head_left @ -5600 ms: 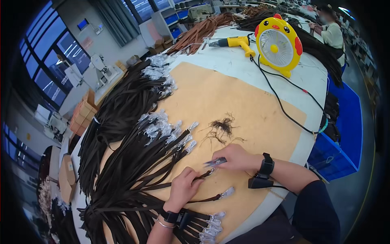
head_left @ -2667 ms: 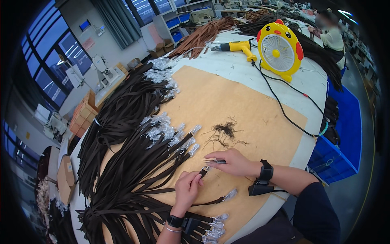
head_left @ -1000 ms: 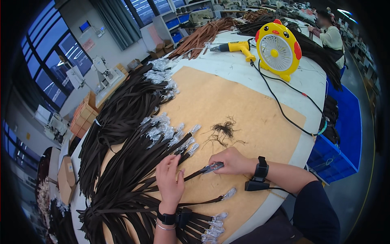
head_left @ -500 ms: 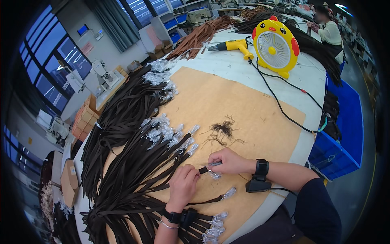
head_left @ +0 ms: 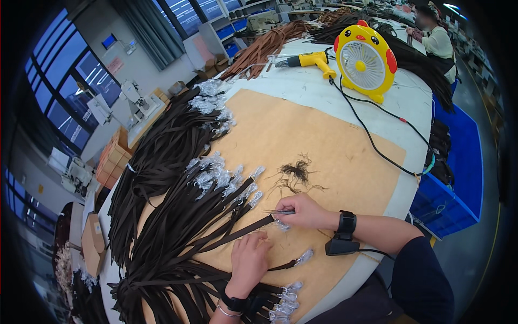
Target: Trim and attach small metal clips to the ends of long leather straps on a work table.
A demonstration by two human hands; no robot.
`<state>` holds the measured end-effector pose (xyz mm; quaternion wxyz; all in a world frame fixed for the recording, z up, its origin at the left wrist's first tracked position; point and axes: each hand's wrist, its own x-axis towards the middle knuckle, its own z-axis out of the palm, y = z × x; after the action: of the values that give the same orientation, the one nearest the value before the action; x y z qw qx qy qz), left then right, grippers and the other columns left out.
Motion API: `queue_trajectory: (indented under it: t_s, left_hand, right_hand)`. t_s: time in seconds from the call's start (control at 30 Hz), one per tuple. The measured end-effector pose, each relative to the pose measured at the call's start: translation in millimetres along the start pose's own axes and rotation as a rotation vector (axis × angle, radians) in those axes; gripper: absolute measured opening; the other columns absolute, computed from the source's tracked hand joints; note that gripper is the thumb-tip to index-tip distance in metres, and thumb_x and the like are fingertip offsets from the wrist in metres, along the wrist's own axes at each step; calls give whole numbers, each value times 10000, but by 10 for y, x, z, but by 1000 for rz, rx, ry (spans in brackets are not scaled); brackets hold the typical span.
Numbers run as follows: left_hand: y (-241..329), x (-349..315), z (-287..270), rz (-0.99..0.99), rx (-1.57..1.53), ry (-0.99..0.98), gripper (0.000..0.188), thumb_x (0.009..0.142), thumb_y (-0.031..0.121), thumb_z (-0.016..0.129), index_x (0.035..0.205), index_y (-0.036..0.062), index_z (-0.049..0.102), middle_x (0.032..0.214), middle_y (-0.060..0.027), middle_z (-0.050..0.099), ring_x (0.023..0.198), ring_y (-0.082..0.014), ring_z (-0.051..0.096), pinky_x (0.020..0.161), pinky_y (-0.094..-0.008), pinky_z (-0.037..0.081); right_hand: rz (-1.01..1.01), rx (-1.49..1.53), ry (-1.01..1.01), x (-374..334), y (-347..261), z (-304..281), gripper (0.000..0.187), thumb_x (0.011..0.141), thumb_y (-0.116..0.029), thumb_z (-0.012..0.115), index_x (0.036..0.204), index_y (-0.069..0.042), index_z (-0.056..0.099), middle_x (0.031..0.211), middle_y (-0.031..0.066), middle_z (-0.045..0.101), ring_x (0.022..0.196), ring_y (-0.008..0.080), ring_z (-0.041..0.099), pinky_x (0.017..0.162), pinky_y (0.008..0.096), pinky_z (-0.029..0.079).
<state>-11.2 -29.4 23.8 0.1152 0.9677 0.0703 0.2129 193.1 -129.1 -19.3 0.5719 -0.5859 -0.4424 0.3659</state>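
Holding a pair of small scissors (head_left: 285, 212) in the right hand (head_left: 306, 213), with fingers (head_left: 287, 202) wrapped tight around the handle and the thin tip aimed left. Can't tell whether pinching the dark strap (head_left: 257, 225) there too, but definitely seeing its end right up against that hand, above the brown sheet (head_left: 350, 162), with a shiny wrapped clip (head_left: 282, 225) just underneath.

Got the left hand (head_left: 251, 262) a bit lower and nearer the body, with fingers loosely curled and released, just below the strap. Watch the tight spots around there: a lone clip (head_left: 305, 256) just to the right, then a whole row of clips (head_left: 284, 302) further down, near the front edge of the sheet.

Pretty boxed in on the left, thanks to the big fanned-out strap pile (head_left: 162, 227) and another strap bundle (head_left: 162, 140) behind. Much roomier on the right, with a wide stretch of bare sheet running out to its edge and then a pale strip of table (head_left: 302, 89). Only dodging a little thread heap (head_left: 295, 171) just beyond the scissors.

Further back, past the sheet's far edge, spotting a yellow chick-shaped fan (head_left: 362, 65) beside a yellow heat gun (head_left: 315, 60). Mind the black cord (head_left: 360, 123) looping across the right side toward the table's edge, just above a blue bin (head_left: 440, 208).
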Motion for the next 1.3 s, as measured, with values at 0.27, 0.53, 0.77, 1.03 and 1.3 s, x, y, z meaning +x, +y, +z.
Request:
queue_trajectory:
  t_s: [0.27, 0.53, 0.77, 1.03, 1.3]
  left_hand:
    - [-243, 305, -411, -155, -136, 360, 275, 765, -88, 564, 963, 39, 705, 892, -84, 695, 803, -274, 617, 774, -356, 481]
    - [-446, 597, -397, -209, -601, -207, 306, 875, 74, 705, 1181, 70, 693, 1004, -60, 719, 782, -160, 588, 724, -280, 480]
    - [-373, 274, -286, 32, -144, -8, 182, 767, 7, 761, 945, 32, 734, 841, -95, 676, 759, -280, 637, 664, -352, 510]
    - [-244, -50, -187, 163, -144, -305, 105, 773, 22, 641, 876, 40, 640, 818, -94, 627, 772, -305, 628, 661, -407, 517]
    - [-18, -9, -404, 7, 10, -61, 271, 770, 121, 766, 1035, 98, 712, 1021, -59, 652, 957, -273, 607, 838, -393, 470]
  right_hand:
    - [-298, -195, -33, -45, -104, -97, 103, 859, -110, 687, 941, -49, 675, 707, 69, 649, 621, 144, 608, 583, 293, 460]
    - [-512, -505, -78, -77, -157, -159, 157, 859, -83, 675, 1016, -75, 686, 806, 82, 690, 695, 245, 667, 630, 302, 515]
    - [-279, -317, -34, -62, -99, -106, 105, 873, -96, 689, 967, -49, 688, 765, 82, 681, 669, 160, 655, 612, 293, 495]
    - [-13, -112, 13, -9, -81, -11, 147, 935, -142, 691, 932, 4, 678, 738, -7, 659, 672, 37, 532, 604, 239, 451]
    - [-70, -150, 49, -1, -72, -18, 143, 937, -140, 695, 930, 2, 678, 724, -13, 643, 670, 29, 508, 600, 225, 437]
